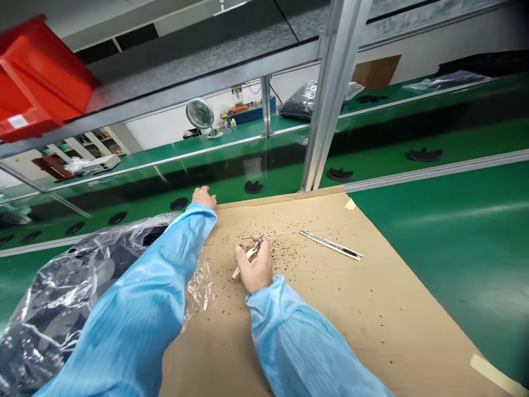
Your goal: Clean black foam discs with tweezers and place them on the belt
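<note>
My left hand reaches over the far edge of the cardboard sheet to the green belt. Its fingers are bent away and mostly hidden, so I cannot see whether they hold anything. Left of that hand, a black curved part lies on the belt. My right hand is closed around a slim pale-handled knife, its metal end pointing up and right. Small dark scraps are scattered about the right hand. A slim snap-off cutter knife lies on the cardboard to the right.
A clear plastic bag of black parts stands at the left. More black curved parts are spaced along the green belt. A metal post rises behind the cardboard. A red bin sits on the shelf at upper left.
</note>
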{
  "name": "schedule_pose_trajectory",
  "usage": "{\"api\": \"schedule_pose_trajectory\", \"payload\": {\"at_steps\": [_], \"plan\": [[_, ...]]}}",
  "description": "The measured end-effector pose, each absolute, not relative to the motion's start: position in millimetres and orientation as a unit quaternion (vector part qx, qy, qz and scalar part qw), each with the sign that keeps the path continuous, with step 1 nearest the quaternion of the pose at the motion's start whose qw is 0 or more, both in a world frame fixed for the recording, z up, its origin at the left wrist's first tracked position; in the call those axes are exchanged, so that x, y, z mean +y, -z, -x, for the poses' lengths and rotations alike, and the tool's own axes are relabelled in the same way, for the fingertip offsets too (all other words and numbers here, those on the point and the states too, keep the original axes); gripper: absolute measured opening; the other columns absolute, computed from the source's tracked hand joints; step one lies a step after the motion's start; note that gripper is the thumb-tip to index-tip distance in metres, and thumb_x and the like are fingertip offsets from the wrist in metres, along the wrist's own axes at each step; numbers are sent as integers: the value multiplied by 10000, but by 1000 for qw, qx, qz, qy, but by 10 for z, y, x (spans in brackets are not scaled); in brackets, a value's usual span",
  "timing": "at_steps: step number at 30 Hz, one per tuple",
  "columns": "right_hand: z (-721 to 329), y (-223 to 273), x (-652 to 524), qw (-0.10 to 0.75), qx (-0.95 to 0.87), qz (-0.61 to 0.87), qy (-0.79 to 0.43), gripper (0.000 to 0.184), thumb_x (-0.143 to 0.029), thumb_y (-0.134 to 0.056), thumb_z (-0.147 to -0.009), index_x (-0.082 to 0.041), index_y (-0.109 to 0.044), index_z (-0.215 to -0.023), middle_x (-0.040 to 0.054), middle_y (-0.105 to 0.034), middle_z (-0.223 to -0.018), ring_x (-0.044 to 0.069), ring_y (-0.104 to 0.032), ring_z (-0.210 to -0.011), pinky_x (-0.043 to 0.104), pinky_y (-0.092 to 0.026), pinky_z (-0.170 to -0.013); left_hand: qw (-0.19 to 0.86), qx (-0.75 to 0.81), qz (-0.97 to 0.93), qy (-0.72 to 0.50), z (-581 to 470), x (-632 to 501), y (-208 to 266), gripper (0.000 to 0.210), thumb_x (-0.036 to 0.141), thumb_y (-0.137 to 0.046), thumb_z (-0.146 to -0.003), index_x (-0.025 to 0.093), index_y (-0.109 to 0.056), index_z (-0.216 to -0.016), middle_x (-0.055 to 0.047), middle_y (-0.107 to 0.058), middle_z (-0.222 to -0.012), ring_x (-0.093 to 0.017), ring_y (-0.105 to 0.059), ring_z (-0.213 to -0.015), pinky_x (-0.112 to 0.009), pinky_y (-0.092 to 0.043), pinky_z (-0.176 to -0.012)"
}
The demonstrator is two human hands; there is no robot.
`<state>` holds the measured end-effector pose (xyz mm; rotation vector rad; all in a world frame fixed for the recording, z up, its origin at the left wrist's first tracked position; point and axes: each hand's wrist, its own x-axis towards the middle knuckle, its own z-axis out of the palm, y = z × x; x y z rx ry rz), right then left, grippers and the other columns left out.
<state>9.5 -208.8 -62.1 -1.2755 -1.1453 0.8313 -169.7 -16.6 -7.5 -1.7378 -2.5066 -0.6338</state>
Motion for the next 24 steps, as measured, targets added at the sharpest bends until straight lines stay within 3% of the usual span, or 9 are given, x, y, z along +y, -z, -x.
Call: {"api": "schedule_pose_trajectory", "payload": {"at_steps": [4, 8, 10, 13, 20, 24], "plan": [[-54, 636, -2073, 594, -453, 562, -355, 444, -407, -625, -752, -206, -471, -1117, 77, -592, -957, 236, -598, -867, 350, -481, -724, -76, -781, 585, 205, 1052, 191, 203, 511, 414, -592, -811, 135, -532, -1235, -203, -553, -1241, -314, -498, -1187, -389, -386, -966], [-31, 624, -2078, 613, -426, 565, -351, 413, -378, -621, -748, -213, -478, -1098, 88, -598, -953, 256, -597, -894, 373, -488, -749, -86, -789, 574, 204, 582, 431, 277, 612, 509, -590, -790, 118, -477, -1247, -252, -548, -1230, -375, -483, -1199, -468, -370, -956], [-19, 609, -2086, 618, -429, 566, -338, 396, -353, -619, -745, -217, -481, -1090, 85, -597, -940, 258, -593, -883, 392, -484, -778, -79, -795, 563, 209, 435, 507, 322, 657, 497, -656, -743, 104, -460, -1232, -265, -562, -1197, -393, -491, -1184, -498, -353, -962], [-10, 582, -2091, 623, -421, 572, -327, 383, -320, -598, -743, -219, -488, -1095, 85, -598, -948, 260, -589, -892, 414, -478, -816, -72, -796, 547, 250, 333, 561, 366, 678, 344, -775, -659, 103, -457, -1208, -248, -572, -1192, -365, -510, -1171, -462, -377, -951], [-44, 586, -2068, 612, -476, 542, -325, 512, -356, -605, -745, -175, -507, -1214, 146, -582, -1129, 293, -559, -1064, 436, -458, -917, -147, -738, 558, 350, 591, 223, 155, 281, 206, -701, -721, 148, -639, -989, -79, -676, -948, -210, -624, -958, -317, -457, -864], [-58, 647, -2039, 607, -495, 528, -330, 599, -407, -604, -772, -154, -481, -1300, 155, -586, -1169, 289, -557, -1099, 435, -455, -942, -227, -694, 499, 467, 958, -340, -40, 275, 282, -643, -776, 175, -640, -1029, -55, -668, -907, -175, -636, -819, -293, -505, -718]]}}
